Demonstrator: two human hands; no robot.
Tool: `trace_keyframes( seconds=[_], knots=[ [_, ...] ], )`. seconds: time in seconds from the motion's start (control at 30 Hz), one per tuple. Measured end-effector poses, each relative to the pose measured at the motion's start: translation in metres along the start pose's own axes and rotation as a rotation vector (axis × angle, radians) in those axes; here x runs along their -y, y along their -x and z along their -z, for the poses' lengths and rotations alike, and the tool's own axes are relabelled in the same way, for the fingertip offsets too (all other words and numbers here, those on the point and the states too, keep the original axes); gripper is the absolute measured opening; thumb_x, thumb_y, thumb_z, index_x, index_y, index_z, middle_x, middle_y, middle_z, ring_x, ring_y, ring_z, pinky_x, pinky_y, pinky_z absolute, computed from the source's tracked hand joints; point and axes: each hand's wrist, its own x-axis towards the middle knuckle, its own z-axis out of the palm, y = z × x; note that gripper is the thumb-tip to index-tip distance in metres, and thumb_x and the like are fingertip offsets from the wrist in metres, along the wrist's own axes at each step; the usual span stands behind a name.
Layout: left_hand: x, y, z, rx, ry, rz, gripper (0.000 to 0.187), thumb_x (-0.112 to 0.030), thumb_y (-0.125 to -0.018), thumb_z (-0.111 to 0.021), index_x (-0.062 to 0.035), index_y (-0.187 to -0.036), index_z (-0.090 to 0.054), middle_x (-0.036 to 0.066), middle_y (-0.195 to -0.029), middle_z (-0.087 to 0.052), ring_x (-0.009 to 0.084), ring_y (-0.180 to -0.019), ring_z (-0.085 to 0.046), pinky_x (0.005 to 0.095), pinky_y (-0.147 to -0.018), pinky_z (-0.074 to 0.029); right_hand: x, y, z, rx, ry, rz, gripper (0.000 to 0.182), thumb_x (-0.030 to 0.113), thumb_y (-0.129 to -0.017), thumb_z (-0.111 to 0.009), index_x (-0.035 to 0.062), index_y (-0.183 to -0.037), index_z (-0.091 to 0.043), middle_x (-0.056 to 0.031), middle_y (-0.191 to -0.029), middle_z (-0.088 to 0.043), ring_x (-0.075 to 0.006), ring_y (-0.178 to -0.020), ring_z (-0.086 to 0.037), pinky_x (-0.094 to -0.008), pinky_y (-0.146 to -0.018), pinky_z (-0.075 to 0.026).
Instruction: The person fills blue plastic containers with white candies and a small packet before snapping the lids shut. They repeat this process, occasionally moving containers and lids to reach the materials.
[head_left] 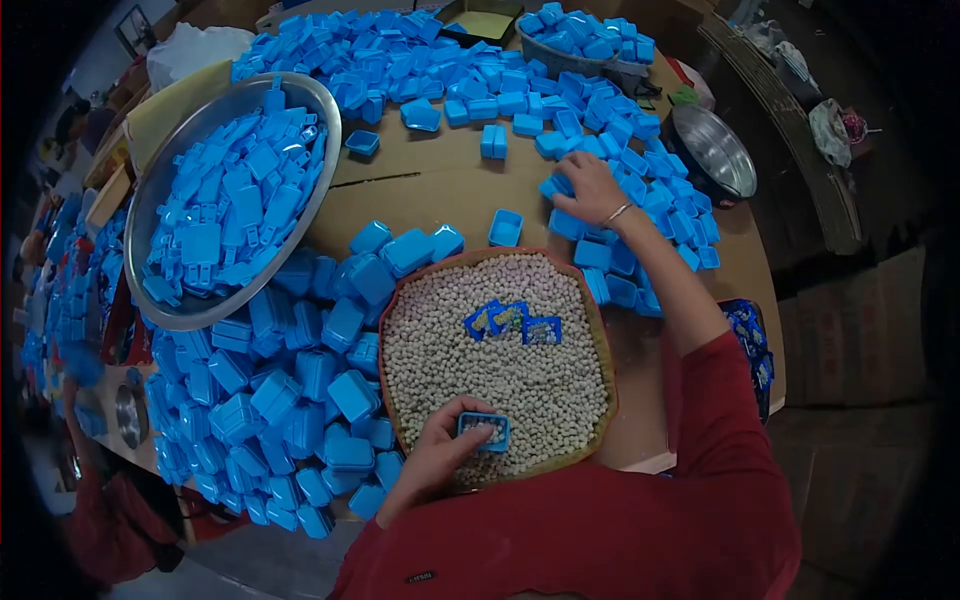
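My left hand (pixel 447 440) is closed around a small blue box (pixel 484 432), holding it low over the near part of a wide tray. Pale round pellets show inside that box, with my thumb at its rim. More pale pellets (pixel 480 375) fill the tray (pixel 603 350), and several blue printed packets (pixel 512 322) lie on top of them. Out to the right, my right hand (pixel 590 188) reaches into a spread of open blue boxes (pixel 625 180). Its fingers are bent at a blue box (pixel 556 186); whether they grip it is hard to see.
A metal basin (pixel 325 180) of flat blue lids stands at the left, above a heap of closed blue boxes (pixel 275 395). Loose blue boxes cover the back of the table (pixel 400 205). A steel bowl (pixel 715 150) sits far right. Another person's red sleeve (pixel 105 530) shows lower left.
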Motion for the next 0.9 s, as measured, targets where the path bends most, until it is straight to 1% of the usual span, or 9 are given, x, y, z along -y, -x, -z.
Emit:
trace_keyframes(
  seconds=[0.03, 0.17, 0.27, 0.37, 0.5, 0.6, 0.77, 0.87, 0.9],
  knots=[
    [0.001, 0.0, 0.0, 0.016, 0.005, -0.006, 0.02, -0.008, -0.086, -0.062, -0.0063, -0.105, -0.054, 0.003, -0.093, -0.059, 0.012, -0.083, -0.058, 0.0301, -0.073, -0.05, 0.002, 0.008, 0.008, -0.112, -0.009, 0.007, 0.034, 0.024, -0.071, -0.065, 0.0082, -0.101, -0.06, -0.0145, -0.105, -0.053, -0.0321, -0.103, -0.05, -0.0429, -0.084, -0.041],
    [-0.002, 0.001, 0.0, 0.052, -0.085, 0.026, 0.037, -0.002, -0.078, -0.067, -0.0068, -0.11, -0.051, 0.004, -0.092, -0.061, 0.0134, -0.084, -0.061, 0.0289, -0.072, -0.051, 0.026, 0.01, 0.017, 0.114, -0.386, 0.177, 0.019, 0.002, -0.076, -0.062, 0.0085, -0.094, -0.06, -0.012, -0.109, -0.057, -0.0321, -0.101, -0.055, -0.0411, -0.083, -0.048],
    [-0.003, 0.001, -0.002, 0.075, -0.085, 0.003, 0.048, 0.004, -0.073, -0.068, -0.0064, -0.115, -0.048, 0.005, -0.098, -0.061, 0.0142, -0.087, -0.061, 0.0289, -0.073, -0.052, 0.047, 0.006, -0.018, 0.137, -0.263, 0.408, 0.016, 0.007, -0.078, -0.064, 0.0087, -0.093, -0.061, -0.0104, -0.11, -0.059, -0.0313, -0.099, -0.056, -0.0395, -0.08, -0.049],
    [0.0, 0.0, 0.0, 0.094, -0.057, -0.027, 0.05, 0.005, -0.074, -0.068, -0.0054, -0.118, -0.047, 0.005, -0.102, -0.06, 0.0142, -0.09, -0.061, 0.0285, -0.075, -0.052, 0.043, -0.006, -0.026, 0.233, -0.45, 0.3, 0.015, 0.011, -0.082, -0.064, 0.0082, -0.096, -0.061, -0.0051, -0.108, -0.061, -0.0249, -0.095, -0.059, -0.0355, -0.076, -0.05],
    [0.001, -0.001, -0.001, 0.091, -0.037, -0.06, 0.054, 0.006, -0.073, -0.068, -0.0049, -0.121, -0.046, 0.006, -0.104, -0.06, 0.0151, -0.093, -0.061, 0.0293, -0.076, -0.053, 0.047, -0.001, 0.002, 0.376, -1.325, -0.19, 0.016, 0.021, -0.09, -0.062, 0.0067, -0.097, -0.06, 0.003, -0.093, -0.057, -0.0061, -0.082, -0.057, -0.0281, -0.073, -0.05],
    [0.007, -0.004, 0.001, 0.078, -0.033, -0.077, 0.054, 0.007, -0.072, -0.067, -0.0045, -0.121, -0.047, 0.007, -0.105, -0.061, 0.0162, -0.093, -0.062, 0.0303, -0.075, -0.054, 0.073, 0.029, 0.04, 0.355, -1.649, -0.305, 0.021, 0.025, -0.091, -0.059, 0.0081, -0.105, -0.058, 0.0034, -0.092, -0.058, -0.0056, -0.085, -0.057, -0.0257, -0.075, -0.05],
    [0.012, -0.005, 0.001, 0.005, -0.098, -0.251, 0.049, 0.006, -0.074, -0.068, -0.0026, -0.118, -0.05, 0.004, -0.107, -0.059, 0.0123, -0.096, -0.059, 0.0253, -0.081, -0.049, 0.141, 0.097, 0.085, 0.527, -1.581, -0.086, 0.038, 0.011, -0.085, -0.066, 0.0053, -0.12, -0.052, -0.0007, -0.108, -0.056, -0.0128, -0.102, -0.056, -0.0305, -0.085, -0.049],
    [0.005, 0.003, -0.01, -0.07, -0.142, -0.283, 0.05, 0.005, -0.073, -0.069, -0.0017, -0.119, -0.05, 0.004, -0.102, -0.06, 0.0122, -0.094, -0.06, 0.0259, -0.078, -0.05, 0.193, 0.141, 0.104, 0.436, -1.054, 0.082, 0.05, 0.008, -0.077, -0.072, 0.004, -0.122, -0.053, -0.0074, -0.116, -0.054, -0.0199, -0.106, -0.055, -0.0321, -0.088, -0.047],
    [0.004, 0.004, -0.013, -0.089, -0.166, -0.271, 0.05, 0.005, -0.073, -0.069, -0.0019, -0.119, -0.05, 0.004, -0.102, -0.06, 0.0114, -0.093, -0.059, 0.0253, -0.078, -0.049, 0.206, 0.152, 0.102, 0.235, -0.879, 0.21, 0.052, 0.005, -0.071, -0.072, 0.0027, -0.119, -0.052, -0.0128, -0.107, -0.055, -0.0309, -0.099, -0.057, -0.0386, -0.082, -0.049]
  ],
)
